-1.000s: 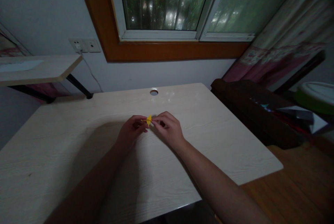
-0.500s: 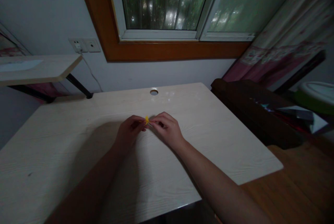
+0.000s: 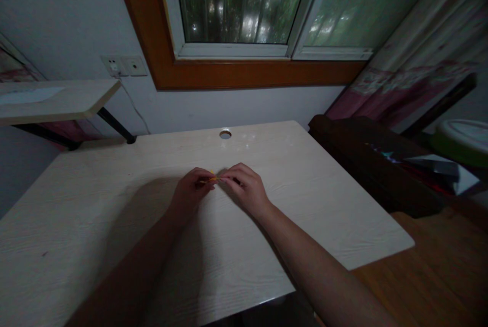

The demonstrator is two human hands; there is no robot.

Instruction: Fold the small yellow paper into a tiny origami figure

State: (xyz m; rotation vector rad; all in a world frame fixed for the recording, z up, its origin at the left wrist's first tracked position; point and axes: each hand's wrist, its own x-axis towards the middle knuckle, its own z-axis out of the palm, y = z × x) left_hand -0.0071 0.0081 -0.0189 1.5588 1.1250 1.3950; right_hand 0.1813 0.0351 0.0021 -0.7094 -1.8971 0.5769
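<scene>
A small folded yellow paper piece [image 3: 213,178] is pinched between both my hands over the middle of the pale wooden desk [image 3: 114,225]. Only a thin yellow edge of it shows between the fingertips. My left hand [image 3: 190,192] has its fingers closed on the paper's left side. The fingers of my right hand [image 3: 246,189] are curled and pinch its right side. Both hands rest low on the desk surface, fingertips touching each other.
A round cable hole [image 3: 225,135] lies near the desk's far edge. A second tabletop [image 3: 53,98] stands at the left under wall sockets [image 3: 124,66]. Dark furniture [image 3: 366,164] with a dark flat object sits to the right, below a curtain. A window is ahead.
The yellow paper showed as a small upright triangle a second ago; it has since been flattened between the fingertips, so only a sliver shows. The hands barely shifted.
</scene>
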